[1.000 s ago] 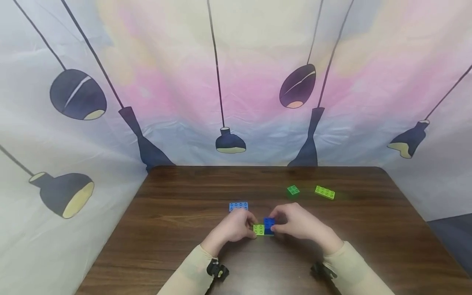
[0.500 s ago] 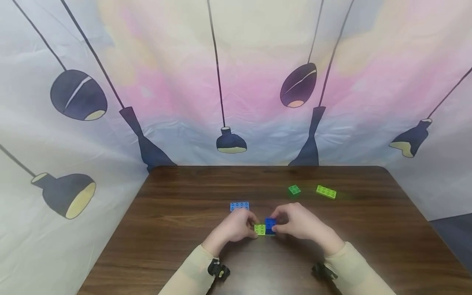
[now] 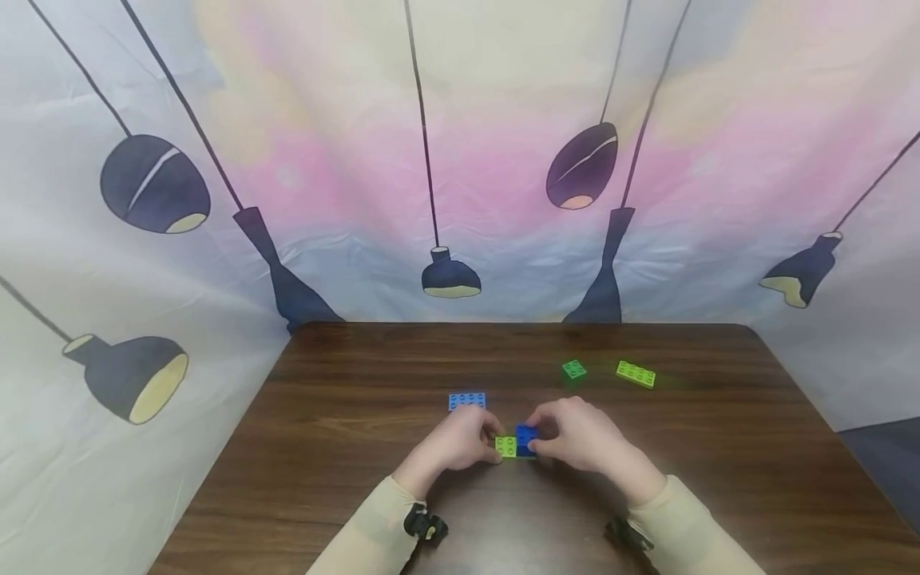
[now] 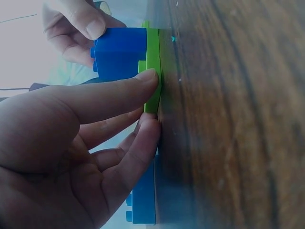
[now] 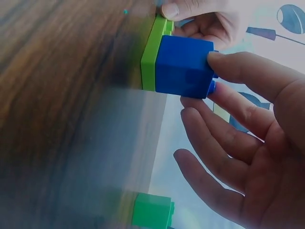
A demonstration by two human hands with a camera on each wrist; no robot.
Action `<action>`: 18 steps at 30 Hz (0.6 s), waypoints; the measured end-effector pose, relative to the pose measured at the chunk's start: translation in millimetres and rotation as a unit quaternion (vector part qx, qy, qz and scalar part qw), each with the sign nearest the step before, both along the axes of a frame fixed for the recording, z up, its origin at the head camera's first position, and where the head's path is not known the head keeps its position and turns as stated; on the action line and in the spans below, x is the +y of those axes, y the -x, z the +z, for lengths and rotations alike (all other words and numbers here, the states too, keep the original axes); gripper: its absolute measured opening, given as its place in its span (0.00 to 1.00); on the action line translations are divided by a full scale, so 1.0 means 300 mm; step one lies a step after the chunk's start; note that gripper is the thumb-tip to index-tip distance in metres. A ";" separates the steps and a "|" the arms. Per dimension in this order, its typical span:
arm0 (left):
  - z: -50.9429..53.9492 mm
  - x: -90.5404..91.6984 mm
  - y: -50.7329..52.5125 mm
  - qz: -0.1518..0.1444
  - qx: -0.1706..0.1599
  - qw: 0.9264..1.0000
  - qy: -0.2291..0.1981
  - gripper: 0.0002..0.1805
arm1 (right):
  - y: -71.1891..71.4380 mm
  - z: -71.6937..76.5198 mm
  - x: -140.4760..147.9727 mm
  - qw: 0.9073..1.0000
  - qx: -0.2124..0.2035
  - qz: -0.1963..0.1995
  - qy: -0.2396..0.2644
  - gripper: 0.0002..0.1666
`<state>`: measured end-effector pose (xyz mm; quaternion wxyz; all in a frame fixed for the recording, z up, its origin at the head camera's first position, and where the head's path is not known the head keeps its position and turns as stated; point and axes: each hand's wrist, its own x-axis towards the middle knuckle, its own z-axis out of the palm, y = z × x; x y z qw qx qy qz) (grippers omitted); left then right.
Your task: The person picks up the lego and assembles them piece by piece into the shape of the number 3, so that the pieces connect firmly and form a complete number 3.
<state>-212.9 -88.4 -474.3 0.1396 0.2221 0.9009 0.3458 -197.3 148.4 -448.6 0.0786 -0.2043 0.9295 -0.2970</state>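
Note:
A flat lime-green building brick (image 3: 505, 446) lies on the table, studs up, with a taller dark blue brick (image 5: 183, 67) seated on its right half. My left hand (image 3: 460, 439) pinches the left end of the lime brick between thumb and fingers, as the left wrist view shows. With thumb and fingertips my right hand (image 3: 578, 435) holds the blue brick near its top. The blue brick stands upright and its lower face meets the lime brick. A light blue brick (image 3: 467, 400) rests just beyond my left hand, which partly covers it in the head view.
Farther back on the brown wooden table (image 3: 359, 359) sit a small green brick (image 3: 574, 369) and a longer lime-green brick (image 3: 636, 374). A cloth printed with lamps (image 3: 450, 273) hangs behind the table's far edge.

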 end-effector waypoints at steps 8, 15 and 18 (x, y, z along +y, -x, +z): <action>-0.003 -0.005 0.003 -0.004 -0.001 1.000 -0.009 0.16 | 0.003 -0.020 0.000 1.000 0.002 -0.003 0.003 0.11; -0.006 -0.004 0.006 0.000 -0.003 1.000 -0.010 0.16 | 0.034 -0.053 0.027 0.998 -0.030 0.021 0.053 0.12; -0.008 -0.002 0.006 0.000 -0.003 1.000 -0.009 0.16 | 0.044 -0.064 0.041 0.996 -0.045 0.031 0.073 0.12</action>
